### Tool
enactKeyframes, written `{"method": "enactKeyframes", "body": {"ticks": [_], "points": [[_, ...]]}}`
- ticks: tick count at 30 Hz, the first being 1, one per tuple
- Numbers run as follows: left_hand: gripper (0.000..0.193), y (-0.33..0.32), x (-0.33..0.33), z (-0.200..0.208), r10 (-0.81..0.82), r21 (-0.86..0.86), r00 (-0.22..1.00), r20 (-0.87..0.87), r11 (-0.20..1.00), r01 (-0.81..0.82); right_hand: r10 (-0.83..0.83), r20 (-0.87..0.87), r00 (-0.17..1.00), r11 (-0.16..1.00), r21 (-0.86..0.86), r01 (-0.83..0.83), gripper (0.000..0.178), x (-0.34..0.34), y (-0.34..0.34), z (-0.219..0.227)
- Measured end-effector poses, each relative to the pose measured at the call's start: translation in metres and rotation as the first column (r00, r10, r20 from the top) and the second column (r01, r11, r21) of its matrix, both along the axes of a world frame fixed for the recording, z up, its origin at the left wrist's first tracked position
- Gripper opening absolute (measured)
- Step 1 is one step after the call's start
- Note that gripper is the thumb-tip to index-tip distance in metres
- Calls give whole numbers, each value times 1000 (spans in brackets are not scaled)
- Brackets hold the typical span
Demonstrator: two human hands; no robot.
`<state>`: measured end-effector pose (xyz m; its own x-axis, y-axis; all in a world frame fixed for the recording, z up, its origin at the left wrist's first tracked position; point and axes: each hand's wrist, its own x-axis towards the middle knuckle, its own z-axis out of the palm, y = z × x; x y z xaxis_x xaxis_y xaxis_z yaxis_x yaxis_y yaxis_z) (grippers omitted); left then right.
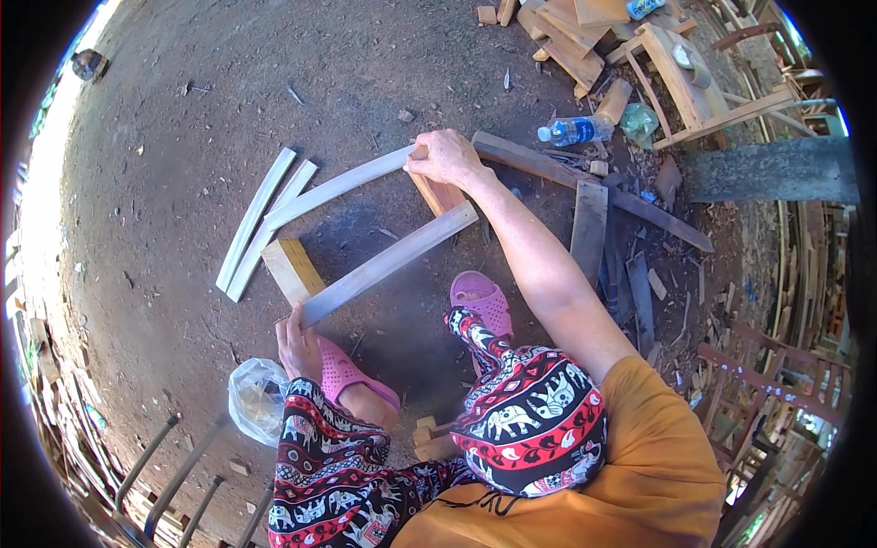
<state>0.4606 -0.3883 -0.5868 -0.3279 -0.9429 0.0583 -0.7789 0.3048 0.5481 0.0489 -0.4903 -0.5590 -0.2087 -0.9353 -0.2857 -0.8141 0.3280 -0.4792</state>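
A rough four-sided wooden frame lies on the dirt in front of my feet. Its long sides are a pale near slat (393,262) and a pale far slat (338,189), with a yellowish wood block (294,271) between them at the left and a reddish-brown block (438,194) at the right. At the near slat's left end, the fingers of my left hand (300,345) are closed around the wood. My right hand (446,158) grips the far slat's right end where it meets the reddish-brown block; its palm side is hidden.
Two loose pale slats (256,221) lie left of the frame. A clear plastic bag (258,402) sits beside my left foot. To the right are dark planks (590,228), a water bottle (577,131) and a wooden stool-like frame (681,87). Wood offcuts (571,41) are piled beyond.
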Motion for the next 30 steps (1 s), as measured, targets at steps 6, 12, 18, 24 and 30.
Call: {"method": "enactKeyframes", "body": {"ticks": [6, 12, 18, 24, 30], "points": [[46, -1, -4, 1, 7, 53, 1000, -1, 999, -7, -36, 60, 998, 996, -84, 41, 42, -11, 8, -6], [49, 1, 5, -5, -3, -28, 1000, 13, 1000, 4, -279, 465, 840, 955, 44, 294, 34, -40, 67, -15], [52, -1, 5, -9, 12, -49, 998, 55, 999, -9, -259, 590, 764, 823, -279, 494, 23, 5, 150, -26], [55, 0, 5, -10, 55, -33, 997, 54, 998, -54, -304, 655, 692, 717, -321, 619, 21, 22, 155, -30], [57, 2, 9, -13, 70, -54, 994, 81, 996, -66, -284, 394, 874, 872, -274, 407, 36, 8, 126, -16]]}}
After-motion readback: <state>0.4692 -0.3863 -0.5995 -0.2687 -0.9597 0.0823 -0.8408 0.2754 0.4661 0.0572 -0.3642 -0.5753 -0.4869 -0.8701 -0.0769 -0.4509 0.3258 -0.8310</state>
